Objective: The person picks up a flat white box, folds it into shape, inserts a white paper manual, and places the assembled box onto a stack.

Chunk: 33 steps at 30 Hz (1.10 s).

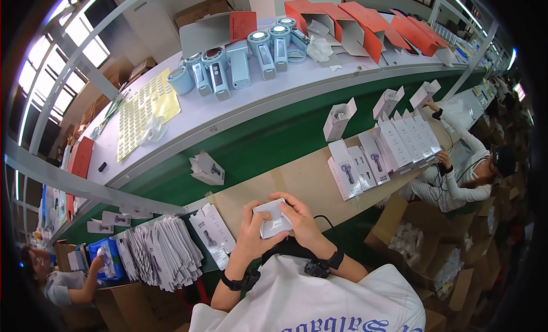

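Note:
Both of my hands grip a white carton (276, 222) in front of my chest, with one end of it facing up. My left hand (249, 236) wraps its left side, thumb over the end. On the right side my right hand (303, 222) has its fingers curled round the far edge and thumb on the end. The carton's lower part is hidden. Just left of my left hand, flat printed cartons (212, 234) lie on the bench. Beyond them an open carton (206, 168) sits on the green strip.
A thick row of flattened cartons (157, 253) stands at my left. Filled-out boxes (365, 163) stand on the tan bench (268, 189) to the right, near a co-worker (474, 166). The upper shelf holds light-blue handheld devices (217, 75) and orange boxes (359, 29).

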### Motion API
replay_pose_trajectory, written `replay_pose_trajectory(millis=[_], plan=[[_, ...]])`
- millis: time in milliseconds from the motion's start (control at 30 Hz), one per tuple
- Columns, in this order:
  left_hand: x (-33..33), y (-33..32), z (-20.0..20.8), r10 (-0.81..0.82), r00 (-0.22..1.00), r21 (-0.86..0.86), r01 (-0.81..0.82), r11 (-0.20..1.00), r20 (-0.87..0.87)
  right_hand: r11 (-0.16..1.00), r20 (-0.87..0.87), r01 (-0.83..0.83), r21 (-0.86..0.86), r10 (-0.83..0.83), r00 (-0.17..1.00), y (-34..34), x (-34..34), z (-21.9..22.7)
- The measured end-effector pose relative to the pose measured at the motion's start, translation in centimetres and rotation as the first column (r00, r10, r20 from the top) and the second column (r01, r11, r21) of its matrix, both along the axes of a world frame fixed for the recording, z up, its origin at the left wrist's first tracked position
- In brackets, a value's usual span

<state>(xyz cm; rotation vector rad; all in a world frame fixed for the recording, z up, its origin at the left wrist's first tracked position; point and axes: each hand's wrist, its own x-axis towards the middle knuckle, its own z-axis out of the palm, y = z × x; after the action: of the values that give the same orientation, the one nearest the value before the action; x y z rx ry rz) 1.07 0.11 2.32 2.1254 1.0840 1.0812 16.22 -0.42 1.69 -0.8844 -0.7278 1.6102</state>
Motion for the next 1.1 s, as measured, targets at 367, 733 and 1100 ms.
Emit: replay_pose_trajectory(millis=[367,733,1100], plan=[[0.7,0.2,0.5,-0.006,1.000,0.052,0.007,0.999,-0.019,0.999,0.019,0.031,0.010,-0.031,0.999,0.1,0.1,-0.2],[0.8,0.3,0.0,0.000,0.999,-0.012,0.001,1.000,0.045,0.999,0.037,0.040,0.025,-0.041,0.998,0.1,0.3,-0.1],[-0.4,0.1,-2.0,0.074,0.996,0.277,-0.058,0.959,-0.050,0.999,0.116,0.026,0.028,-0.029,0.993,-0.1,-0.1,0.1]])
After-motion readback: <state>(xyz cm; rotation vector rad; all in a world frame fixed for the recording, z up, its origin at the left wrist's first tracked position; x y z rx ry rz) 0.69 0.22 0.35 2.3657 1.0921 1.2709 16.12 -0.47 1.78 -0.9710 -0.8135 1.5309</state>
